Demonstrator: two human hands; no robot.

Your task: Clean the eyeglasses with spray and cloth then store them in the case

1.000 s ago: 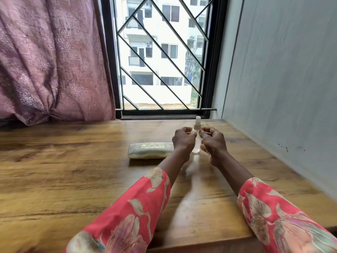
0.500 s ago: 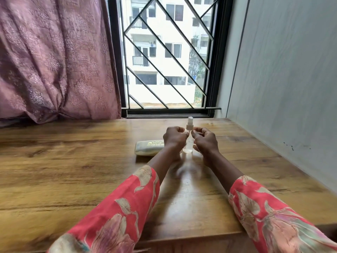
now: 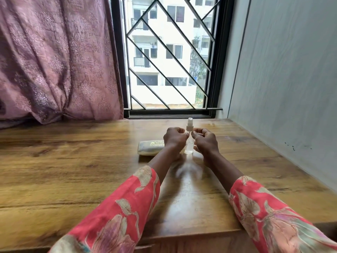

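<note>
Flanking the spray bottle [image 3: 189, 141] — left hand [image 3: 174, 138], right hand [image 3: 205, 141] curled, grip contents unclear.

Worktop [image 3: 73, 170]: we see wood grain, glossy.
Window [image 3: 169, 57]: black diag. grille, daylight.
Curtain [image 3: 54, 57]: mauve, left.
Wall [image 3: 291, 79]: grey, right.

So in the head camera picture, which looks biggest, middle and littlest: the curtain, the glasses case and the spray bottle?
1. The curtain looks biggest by far.
2. The glasses case, though the left hand hides part of it.
3. The spray bottle, a bit smaller than the case.

The bottle and case sit side by side, so that order is fair.
</note>
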